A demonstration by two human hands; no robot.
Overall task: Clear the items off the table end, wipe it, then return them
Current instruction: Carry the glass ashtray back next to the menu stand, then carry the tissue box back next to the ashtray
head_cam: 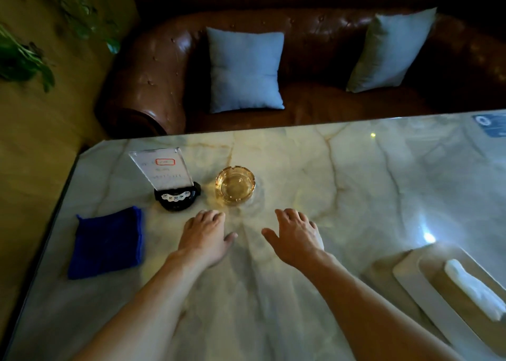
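An amber glass ashtray (235, 186) stands on the marble table (356, 185) near its left end. Left of the ashtray is a clear acrylic sign holder (161, 169) in a black round base with buttons (177, 197). A folded blue cloth (106, 243) lies flat near the table's left edge. My left hand (204, 236) hovers palm down just below the black base and the ashtray, fingers apart, holding nothing. My right hand (297, 236) is palm down to the right of it, below the ashtray, also empty with fingers spread.
A white rectangular tray (416, 281) with a rolled white towel (476, 289) sits at the lower right. A blue sticker (492, 125) is at the table's far right corner. Behind the table is a brown leather sofa (153, 81) with two grey cushions. Green leaves hang at the upper left.
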